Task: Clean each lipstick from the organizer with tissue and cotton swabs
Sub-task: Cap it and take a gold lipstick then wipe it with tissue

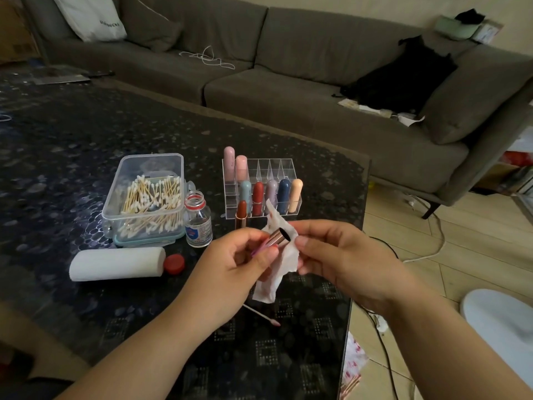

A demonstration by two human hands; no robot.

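- Two hands meet over the near part of the dark table (86, 145): the left hand (245, 259) pinches a rose-gold lipstick tube (277, 237) with its open dark mouth turned toward the right, and the right hand (340, 252) pinches a crumpled, red-stained tissue (284, 261) just beside that mouth.
- One used cotton swab (261, 314) with a pink tip lies on the table below the hands.
- Left of the hands lie a white tissue roll (116, 264) and a red bottle cap (174, 264), touching it.
- Behind them stand an uncapped small glass bottle (198, 219) and a clear box of cotton swabs (145, 197).
- An uncapped red lipstick (241, 215) stands just before the clear organizer (277, 168), which holds seven capped lipsticks (284, 196) in its compartments.
- Farthest off, a grey sofa (288, 67) carries a black garment (403, 76).
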